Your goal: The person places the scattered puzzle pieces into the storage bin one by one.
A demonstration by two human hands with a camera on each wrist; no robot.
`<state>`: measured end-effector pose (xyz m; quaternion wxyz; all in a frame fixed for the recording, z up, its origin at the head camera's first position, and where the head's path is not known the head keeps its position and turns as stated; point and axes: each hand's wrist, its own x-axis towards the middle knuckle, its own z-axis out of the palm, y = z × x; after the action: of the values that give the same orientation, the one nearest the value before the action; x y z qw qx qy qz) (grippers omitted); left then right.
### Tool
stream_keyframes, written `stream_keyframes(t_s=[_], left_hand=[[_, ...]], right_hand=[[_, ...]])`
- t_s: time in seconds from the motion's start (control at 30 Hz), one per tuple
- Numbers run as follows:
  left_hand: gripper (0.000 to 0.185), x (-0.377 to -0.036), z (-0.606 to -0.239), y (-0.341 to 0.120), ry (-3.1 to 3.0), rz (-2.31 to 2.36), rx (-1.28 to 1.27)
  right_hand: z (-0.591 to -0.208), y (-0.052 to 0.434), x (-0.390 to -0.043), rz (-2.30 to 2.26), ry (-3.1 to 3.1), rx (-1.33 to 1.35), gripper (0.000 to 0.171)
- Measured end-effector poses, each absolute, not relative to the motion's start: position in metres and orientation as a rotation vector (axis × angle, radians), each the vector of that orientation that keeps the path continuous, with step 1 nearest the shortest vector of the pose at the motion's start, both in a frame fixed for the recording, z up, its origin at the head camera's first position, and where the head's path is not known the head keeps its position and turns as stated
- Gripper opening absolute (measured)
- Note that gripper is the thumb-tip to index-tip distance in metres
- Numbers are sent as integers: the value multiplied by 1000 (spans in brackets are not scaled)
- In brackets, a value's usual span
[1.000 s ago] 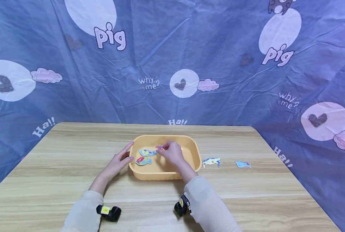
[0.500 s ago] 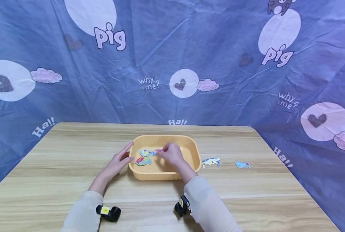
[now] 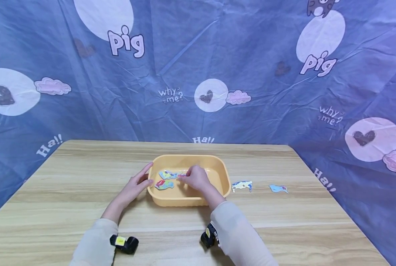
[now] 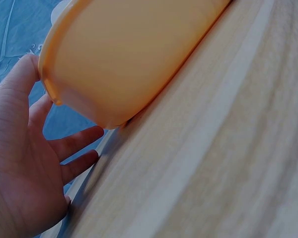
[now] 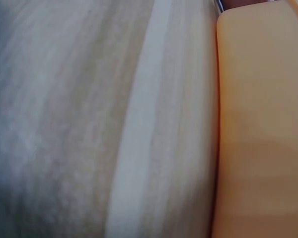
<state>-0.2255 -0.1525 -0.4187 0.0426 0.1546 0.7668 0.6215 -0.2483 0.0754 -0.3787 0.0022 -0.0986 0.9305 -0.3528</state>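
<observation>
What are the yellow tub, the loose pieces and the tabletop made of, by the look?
Yellow tub: likely moulded plastic, smooth semi-matte; rounded corners, rolled rim, uniform colour, soft sheen on the wall in the left wrist view.
Loose pieces: probably printed card or thin board; flat, irregular outlines, coloured print.
Tabletop: wood-grain surface, matte; the regular banded grain suggests laminate, though solid wood cannot be ruled out.

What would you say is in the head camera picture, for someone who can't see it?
A right hand reaches into a yellow tub of colourful puzzle pieces on a wooden table, while the left hand touches the tub's side. Two more pieces lie beside it.
</observation>
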Motion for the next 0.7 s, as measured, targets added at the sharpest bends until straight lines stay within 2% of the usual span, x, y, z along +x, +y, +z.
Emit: stream_keyframes(t_s=[0.7], left_hand=[[60, -227, -420, -153, 2377, 1876, 504]], right_hand=[[-380, 71, -245, -969, 2959, -350, 42]])
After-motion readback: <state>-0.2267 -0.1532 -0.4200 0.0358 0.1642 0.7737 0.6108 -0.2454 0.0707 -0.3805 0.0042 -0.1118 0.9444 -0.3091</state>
